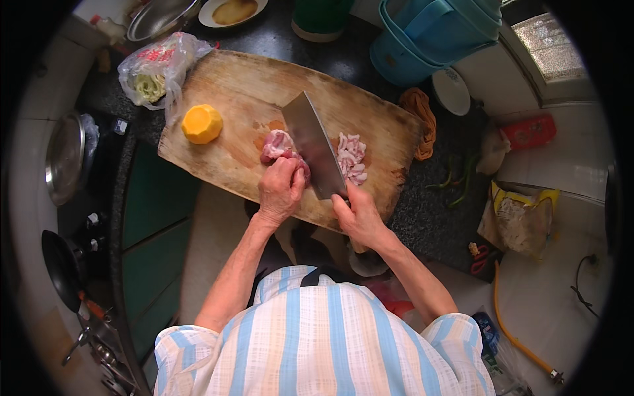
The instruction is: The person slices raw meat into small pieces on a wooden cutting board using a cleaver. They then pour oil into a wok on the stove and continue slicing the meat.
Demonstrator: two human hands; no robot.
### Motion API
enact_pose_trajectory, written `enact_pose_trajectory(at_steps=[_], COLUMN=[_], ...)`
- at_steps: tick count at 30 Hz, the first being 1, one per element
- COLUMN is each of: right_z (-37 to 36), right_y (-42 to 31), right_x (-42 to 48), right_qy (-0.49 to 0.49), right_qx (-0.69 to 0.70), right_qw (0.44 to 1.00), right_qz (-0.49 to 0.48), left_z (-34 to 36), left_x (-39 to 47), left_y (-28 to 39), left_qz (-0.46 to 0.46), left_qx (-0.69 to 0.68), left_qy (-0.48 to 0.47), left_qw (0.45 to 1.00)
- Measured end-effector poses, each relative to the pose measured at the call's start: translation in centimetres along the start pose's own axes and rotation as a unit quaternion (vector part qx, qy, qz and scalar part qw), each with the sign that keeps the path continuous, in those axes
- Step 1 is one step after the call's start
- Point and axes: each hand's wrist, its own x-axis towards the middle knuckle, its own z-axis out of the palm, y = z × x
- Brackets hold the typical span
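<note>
My left hand [281,190] presses a piece of raw meat [277,145] against the wooden cutting board [237,99], its fingers curled over the near end. In my right hand [360,214] is a Chinese cleaver [313,146], gripped by the handle close to the blade. The broad blade stands just right of the meat, pointing away from me; whether it touches the meat I cannot tell. Right of the blade lies a small heap of sliced raw meat [351,157]. A peeled orange-yellow vegetable chunk [202,123] sits on the board's left part.
A plastic bag of vegetables [153,74] leans at the board's far left corner. Behind stand a plate [218,17] and blue buckets [426,44]. An orange-brown cloth [423,116] touches the right edge. Green peppers [464,185] and red scissors [478,260] lie on the dark counter [431,218].
</note>
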Motion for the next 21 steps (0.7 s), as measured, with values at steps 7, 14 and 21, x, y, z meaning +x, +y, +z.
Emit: enact_pose_trajectory(at_steps=[7,14,21], right_z=[1.6,1.8,3.4], right_y=[1.3,0.2,0.5], right_x=[-5.4,-0.3,-3.4], right_qy=[0.023,0.006,0.071], right_qx=[0.101,-0.028,-0.062], right_qw=[0.992,0.998,0.993], right_qz=[0.066,0.059,-0.068], left_z=[-0.2,-1.1,-2.1], left_x=[-1.1,-1.8,-2.1], left_y=[0.1,0.4,3.9], left_qz=[-0.012,-0.029,-0.179], left_qx=[-0.006,-0.002,-0.033], left_qy=[0.01,0.008,0.007], left_qw=[1.0,1.0,0.983])
